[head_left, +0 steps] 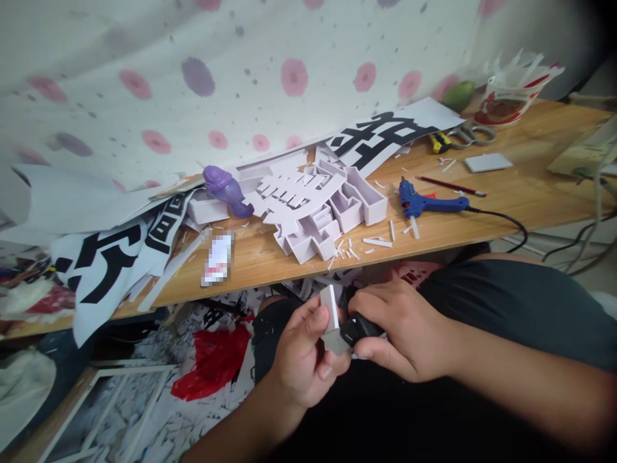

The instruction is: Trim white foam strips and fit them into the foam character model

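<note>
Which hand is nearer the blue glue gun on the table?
Right. The right hand sits below the glue gun, off the table edge, gripping a black tool. The left hand is farther left, holding a white strip.

A home craft corner: wooden table (530, 193) strewn with foam-board model (318, 206), glue gun (429, 202), scissors (470, 135), paper scraps.

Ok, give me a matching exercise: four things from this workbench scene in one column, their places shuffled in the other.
Things:
1. blue glue gun
2. scissors
3. white foam strip
4. purple figure

Places:
A. pinched in the left hand
B. far end of the table, by the snack bag
C. left of the white foam model
D. right of the white foam model

Pairs: 1-D, 2-B, 3-A, 4-C
</note>
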Demonstrator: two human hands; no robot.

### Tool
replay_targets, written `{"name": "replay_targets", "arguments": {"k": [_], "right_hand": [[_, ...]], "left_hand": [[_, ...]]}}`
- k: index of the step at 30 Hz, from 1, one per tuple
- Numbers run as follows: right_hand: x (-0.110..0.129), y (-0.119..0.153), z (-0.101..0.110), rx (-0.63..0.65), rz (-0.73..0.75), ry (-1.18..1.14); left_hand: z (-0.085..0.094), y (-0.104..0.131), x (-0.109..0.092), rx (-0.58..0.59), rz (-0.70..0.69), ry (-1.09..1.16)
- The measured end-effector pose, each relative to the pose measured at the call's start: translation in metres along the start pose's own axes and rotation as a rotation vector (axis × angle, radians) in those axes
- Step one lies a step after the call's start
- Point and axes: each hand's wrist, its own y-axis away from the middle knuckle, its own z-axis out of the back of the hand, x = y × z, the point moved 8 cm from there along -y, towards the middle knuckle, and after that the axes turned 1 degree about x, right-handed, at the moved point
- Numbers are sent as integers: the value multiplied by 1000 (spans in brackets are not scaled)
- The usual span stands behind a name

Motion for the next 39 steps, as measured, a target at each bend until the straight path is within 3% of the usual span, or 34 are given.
{"name": "replay_targets", "arguments": {"k": [10, 18, 26, 31, 39], "right_hand": [[-9, 1, 4, -38, -58, 49], [0, 2, -2, 2, 2, 19], [-11, 2, 2, -30, -34, 38], [-5, 1, 1, -21, 5, 13], [-14, 1, 6, -39, -52, 29]], "left_hand": [[-5, 3, 3, -16, -20, -46], [2, 4, 1, -56, -5, -30], [1, 6, 1, -77, -38, -61], [0, 6, 1, -27, -48, -41], [-6, 10, 5, 29, -32, -70]]}}
